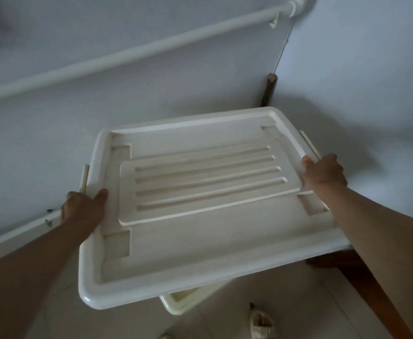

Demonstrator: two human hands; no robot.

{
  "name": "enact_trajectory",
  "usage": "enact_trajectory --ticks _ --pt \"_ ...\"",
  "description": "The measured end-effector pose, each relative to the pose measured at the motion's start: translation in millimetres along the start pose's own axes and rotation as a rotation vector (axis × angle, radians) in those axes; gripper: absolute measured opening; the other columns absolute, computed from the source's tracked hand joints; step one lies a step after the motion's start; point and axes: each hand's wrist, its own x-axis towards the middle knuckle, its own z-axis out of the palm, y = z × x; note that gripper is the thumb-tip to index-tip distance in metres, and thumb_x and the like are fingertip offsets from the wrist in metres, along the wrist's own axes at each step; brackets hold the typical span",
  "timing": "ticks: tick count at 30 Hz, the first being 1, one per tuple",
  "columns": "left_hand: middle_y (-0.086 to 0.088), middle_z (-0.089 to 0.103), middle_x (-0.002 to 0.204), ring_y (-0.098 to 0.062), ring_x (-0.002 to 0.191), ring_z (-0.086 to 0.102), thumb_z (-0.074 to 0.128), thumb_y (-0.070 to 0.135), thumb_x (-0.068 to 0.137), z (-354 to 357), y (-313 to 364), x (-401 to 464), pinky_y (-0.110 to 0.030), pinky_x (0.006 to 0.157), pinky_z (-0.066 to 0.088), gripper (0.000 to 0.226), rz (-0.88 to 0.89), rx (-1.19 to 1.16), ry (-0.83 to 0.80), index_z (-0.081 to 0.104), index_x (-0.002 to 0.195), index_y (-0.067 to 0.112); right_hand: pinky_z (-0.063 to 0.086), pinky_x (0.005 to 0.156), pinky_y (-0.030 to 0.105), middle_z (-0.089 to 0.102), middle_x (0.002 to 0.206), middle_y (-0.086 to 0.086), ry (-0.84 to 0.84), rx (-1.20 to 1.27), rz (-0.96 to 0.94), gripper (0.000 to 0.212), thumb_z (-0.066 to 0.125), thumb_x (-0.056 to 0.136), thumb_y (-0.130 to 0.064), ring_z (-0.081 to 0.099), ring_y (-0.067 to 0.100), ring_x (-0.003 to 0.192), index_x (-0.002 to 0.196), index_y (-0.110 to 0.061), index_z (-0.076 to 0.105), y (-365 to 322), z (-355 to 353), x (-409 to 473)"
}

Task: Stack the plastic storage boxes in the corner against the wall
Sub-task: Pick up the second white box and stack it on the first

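Observation:
A cream plastic storage box [200, 245] with a ribbed lid fills the middle of the head view, held in the air near the room corner. My left hand [83, 207] grips its left side by the handle, thumb on the lid. My right hand [324, 171] grips the right side the same way. Under the held box, the lid corner of a second cream storage box [178, 302] shows near the floor; most of it is hidden.
Two pale walls meet at the corner [277, 64] behind the box. A white pipe [127, 57] runs along the left wall. A dark brown baseboard [371, 294] lines the right wall. A shoe [261, 324] rests on the tiled floor below.

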Motion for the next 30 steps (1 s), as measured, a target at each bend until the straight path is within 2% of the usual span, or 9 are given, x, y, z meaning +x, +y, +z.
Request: enact_trajectory --ticks 9,12,17,23,30 --pt "-0.031 0.055 0.125 -0.047 0.110 0.056 0.056 0.044 0.088 38.1 -8.2 -53.0 -0.050 0.092 0.048 0.062 -0.179 -0.063 0.131 0.047 0.124 -0.005 0.040 0.095 0.047 0.054 0.124 0.030 -0.062 -0.015 -0.224 0.053 0.048 0.091 -0.044 0.053 0.045 0.114 0.122 -0.001 0.042 -6.2 20.1 58.6" --pt "-0.031 0.056 0.122 -0.047 0.108 0.057 0.056 0.043 0.088 45.7 -12.0 -58.8 -0.052 0.090 0.050 0.059 -0.183 -0.081 0.141 0.048 0.123 -0.004 0.039 0.096 0.048 0.054 0.125 0.029 -0.075 -0.022 -0.236 0.054 0.047 0.091 -0.045 0.053 0.045 0.115 0.123 -0.003 0.041 -1.4 32.2 68.4" --pt "-0.030 0.056 0.122 -0.045 0.105 0.058 0.055 0.044 0.088 58.7 -16.1 -69.7 -0.045 0.084 0.050 0.059 -0.213 -0.095 0.165 0.048 0.123 -0.003 0.038 0.097 0.049 0.053 0.126 0.030 -0.079 -0.028 -0.266 0.055 0.046 0.092 -0.045 0.052 0.046 0.115 0.124 -0.002 0.039 6.4 46.3 79.1" --pt "-0.027 0.055 0.126 -0.044 0.111 0.055 0.056 0.045 0.087 78.1 -20.2 -70.9 -0.048 0.089 0.050 0.063 -0.229 -0.130 0.162 0.046 0.127 -0.002 0.036 0.100 0.049 0.051 0.129 0.030 -0.086 -0.039 -0.281 0.057 0.047 0.093 -0.044 0.049 0.045 0.119 0.128 0.000 0.037 10.5 56.0 93.1" --pt "-0.026 0.054 0.126 -0.044 0.109 0.055 0.056 0.046 0.087 90.8 -15.9 -68.5 -0.047 0.081 0.052 0.064 -0.233 -0.133 0.171 0.044 0.128 -0.001 0.034 0.101 0.048 0.048 0.131 0.031 -0.080 -0.050 -0.280 0.058 0.046 0.093 -0.044 0.047 0.045 0.121 0.131 -0.001 0.034 6.9 63.4 105.9"
